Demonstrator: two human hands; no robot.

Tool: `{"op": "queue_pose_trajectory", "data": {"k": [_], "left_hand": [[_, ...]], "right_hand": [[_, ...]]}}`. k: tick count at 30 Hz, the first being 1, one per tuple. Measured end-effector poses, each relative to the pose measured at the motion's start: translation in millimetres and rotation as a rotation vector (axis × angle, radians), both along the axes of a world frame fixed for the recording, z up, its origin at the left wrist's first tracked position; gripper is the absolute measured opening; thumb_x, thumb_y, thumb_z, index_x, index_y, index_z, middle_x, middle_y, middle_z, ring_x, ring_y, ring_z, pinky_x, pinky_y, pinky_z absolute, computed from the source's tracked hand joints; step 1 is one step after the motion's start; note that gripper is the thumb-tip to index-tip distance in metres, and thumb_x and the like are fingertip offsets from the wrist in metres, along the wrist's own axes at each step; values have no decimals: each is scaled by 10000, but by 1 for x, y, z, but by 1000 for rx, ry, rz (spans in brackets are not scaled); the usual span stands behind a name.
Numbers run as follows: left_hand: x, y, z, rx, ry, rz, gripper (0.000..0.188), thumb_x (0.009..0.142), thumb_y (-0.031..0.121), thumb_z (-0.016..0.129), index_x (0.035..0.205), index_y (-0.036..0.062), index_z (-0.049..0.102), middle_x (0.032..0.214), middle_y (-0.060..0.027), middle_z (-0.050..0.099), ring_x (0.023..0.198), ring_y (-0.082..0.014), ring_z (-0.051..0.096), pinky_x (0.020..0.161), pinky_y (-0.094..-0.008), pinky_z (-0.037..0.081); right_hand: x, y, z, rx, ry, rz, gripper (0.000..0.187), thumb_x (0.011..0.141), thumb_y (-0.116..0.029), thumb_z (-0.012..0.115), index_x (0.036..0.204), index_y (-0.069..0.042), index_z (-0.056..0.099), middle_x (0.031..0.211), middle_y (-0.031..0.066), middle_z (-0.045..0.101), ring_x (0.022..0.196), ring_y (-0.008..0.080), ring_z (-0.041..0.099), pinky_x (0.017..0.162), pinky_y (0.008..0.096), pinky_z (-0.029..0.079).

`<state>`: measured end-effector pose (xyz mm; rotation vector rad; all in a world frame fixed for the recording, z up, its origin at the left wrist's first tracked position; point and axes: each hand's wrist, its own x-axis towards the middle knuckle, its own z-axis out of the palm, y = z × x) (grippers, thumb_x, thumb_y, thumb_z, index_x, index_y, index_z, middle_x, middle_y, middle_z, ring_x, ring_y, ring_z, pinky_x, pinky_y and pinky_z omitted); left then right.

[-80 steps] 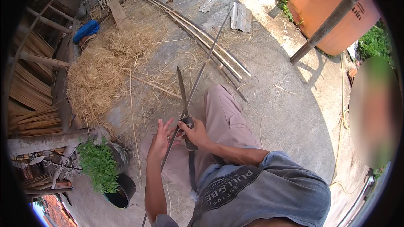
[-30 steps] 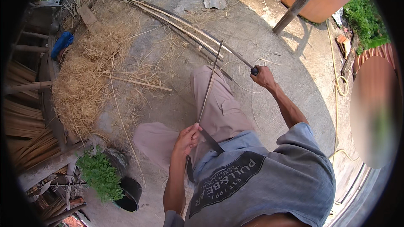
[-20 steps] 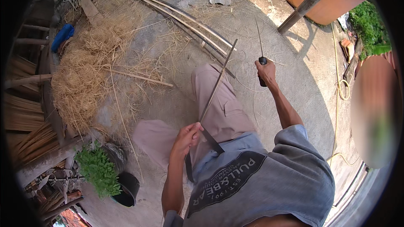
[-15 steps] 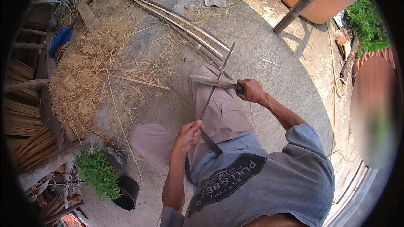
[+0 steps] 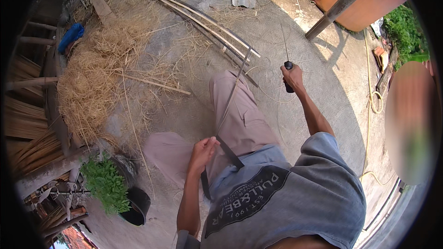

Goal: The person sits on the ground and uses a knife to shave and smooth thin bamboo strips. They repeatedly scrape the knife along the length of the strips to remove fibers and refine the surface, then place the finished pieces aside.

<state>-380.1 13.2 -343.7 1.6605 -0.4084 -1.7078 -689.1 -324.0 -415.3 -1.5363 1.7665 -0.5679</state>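
Note:
My left hand is closed in front of my waist, pinching the near end of a long, thin bamboo strip. The strip slants away over my thigh, its far end by the long strips on the ground. Out to the right, my right hand grips the black handle of a large knife. Its blade points away from me and shows only as a thin line, edge-on, apart from the strip. A dark flat band lies across my lap beside my left hand.
Several long bamboo strips lie on the concrete ahead. A heap of pale shavings spreads at the left, near a leafy plant and a black bucket. A post stands before an orange tank; a hose runs along the right.
My right hand has swung the knife to the right, off the bamboo strip that its blade lay across. The blade has turned from broadside to edge-on. My left hand keeps its hold.

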Motion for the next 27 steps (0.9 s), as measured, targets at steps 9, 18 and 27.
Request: {"op": "queue_pose_trajectory", "data": {"k": [9, 18, 27], "left_hand": [[-52, -54, -26, -362, -1024, -190, 459, 1057, 338, 474, 780, 10, 636, 711, -203, 648, 694, -431, 626, 648, -513, 459], [-34, -46, -22, -365, -1018, -229, 389, 1043, 303, 507, 788, 37, 632, 739, -251, 644, 734, -490, 614, 658, -570, 455], [-34, -31, -15, -311, -933, -214, 418, 1047, 339, 507, 827, 16, 655, 709, -213, 646, 688, -430, 628, 657, -521, 456]], "right_hand": [[43, 98, 88, -43, 466, 1076, 261, 791, -247, 703, 912, -17, 677, 745, 214, 672, 757, 414, 683, 712, 500, 553], [23, 78, 56, 3, 412, 833, 230, 790, -226, 681, 896, -23, 700, 762, 225, 691, 726, 410, 689, 697, 494, 557], [5, 7, 15, -18, 406, 421, 282, 791, -260, 702, 848, 16, 692, 777, 263, 694, 777, 424, 710, 740, 480, 575]]}}
